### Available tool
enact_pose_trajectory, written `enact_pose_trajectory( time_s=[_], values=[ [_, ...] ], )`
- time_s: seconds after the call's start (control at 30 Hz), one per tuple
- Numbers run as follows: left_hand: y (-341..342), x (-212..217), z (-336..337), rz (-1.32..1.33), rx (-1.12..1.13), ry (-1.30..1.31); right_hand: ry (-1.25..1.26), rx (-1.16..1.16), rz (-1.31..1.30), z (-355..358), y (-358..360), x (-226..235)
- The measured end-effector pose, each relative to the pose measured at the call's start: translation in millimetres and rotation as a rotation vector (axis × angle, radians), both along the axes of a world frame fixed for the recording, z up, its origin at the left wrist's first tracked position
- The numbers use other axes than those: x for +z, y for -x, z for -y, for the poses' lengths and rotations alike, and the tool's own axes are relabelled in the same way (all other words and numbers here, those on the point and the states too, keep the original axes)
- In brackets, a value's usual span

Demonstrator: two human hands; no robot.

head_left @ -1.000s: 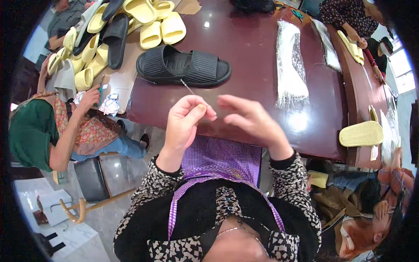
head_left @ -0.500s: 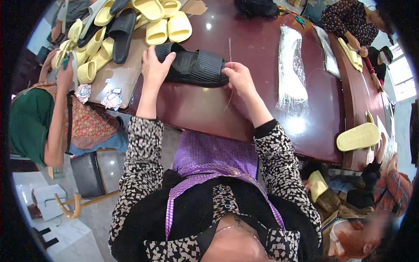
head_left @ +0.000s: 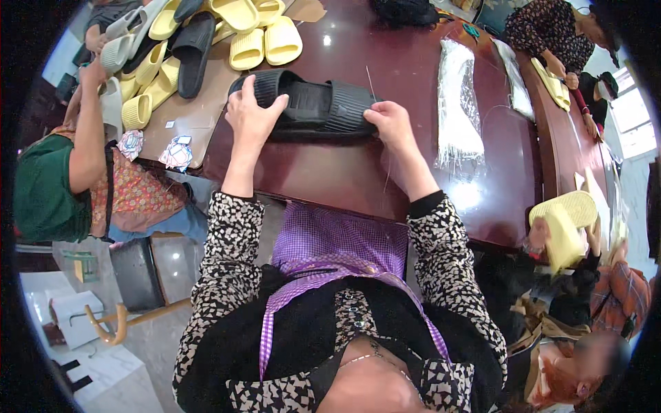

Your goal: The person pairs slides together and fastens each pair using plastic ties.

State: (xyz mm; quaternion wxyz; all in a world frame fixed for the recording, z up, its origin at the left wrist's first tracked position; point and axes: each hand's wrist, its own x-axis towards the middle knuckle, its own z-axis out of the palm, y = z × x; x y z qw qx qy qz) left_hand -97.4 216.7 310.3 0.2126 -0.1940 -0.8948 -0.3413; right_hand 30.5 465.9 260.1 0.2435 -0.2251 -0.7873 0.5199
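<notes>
A pair of black slide slippers (head_left: 310, 103) is nested sole to sole or one inside the other, straps at opposite ends, just above the table's near side. My left hand (head_left: 251, 113) grips the left end, thumb over the ribbed strap and fingers behind. At the right end, my right hand (head_left: 391, 125) pinches the edge of the slippers. A thin pale strip (head_left: 370, 81) rises behind that thumb, and its other end hangs below the hand. Whether the strip goes right round the slippers is hidden.
The glossy dark red table (head_left: 330, 168) spreads ahead. Yellow slippers (head_left: 282, 41) and a black slipper (head_left: 193, 55) are heaped at the left. A clear-wrapped bundle of white strips (head_left: 460, 103) lies right. Co-workers sit on both sides, one holding a yellow slipper (head_left: 561, 237).
The black slippers have shifted slightly right and tilted, showing more of the insole. My right hand has moved right and a little down. A co-worker at right has raised a yellow slipper.
</notes>
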Motion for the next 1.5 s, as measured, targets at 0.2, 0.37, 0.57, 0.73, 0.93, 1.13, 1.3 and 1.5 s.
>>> enact_pose_trajectory(
  time_s=[0.2, 0.37, 0.57, 0.73, 0.93, 1.13, 1.3, 1.5],
  values=[
    [27, 13, 42, -0.060, -0.181, -0.045, -0.056, 0.060, 0.047, -42, -62, 68],
    [23, 21, 37, -0.074, -0.709, 0.093, -0.139, 0.279, 0.230, -62, -80, 93],
    [-15, 13, -24, -0.048, -0.997, 0.258, -0.334, 0.322, 0.113, -73, -59, 56],
    [-31, -2, -54, -0.124, -0.914, 0.079, -0.013, 0.081, -0.029, -62, -58, 67],
    [-115, 26, -71, 0.827, -1.082, -0.631, 0.665, 0.413, -0.413, 0, -82, 125],
    [-155, 22, -85, 1.477, -1.194, -0.929, 0.668, 0.431, -0.477, 32, -89, 131],
    [-154, 16, -87, 1.366, -1.090, -0.881, 0.563, 0.361, -0.431, 38, -91, 124],
    [-156, 15, -86, 1.353, -1.065, -0.842, 0.187, 0.301, -0.375, 56, -87, 119]
  ],
)
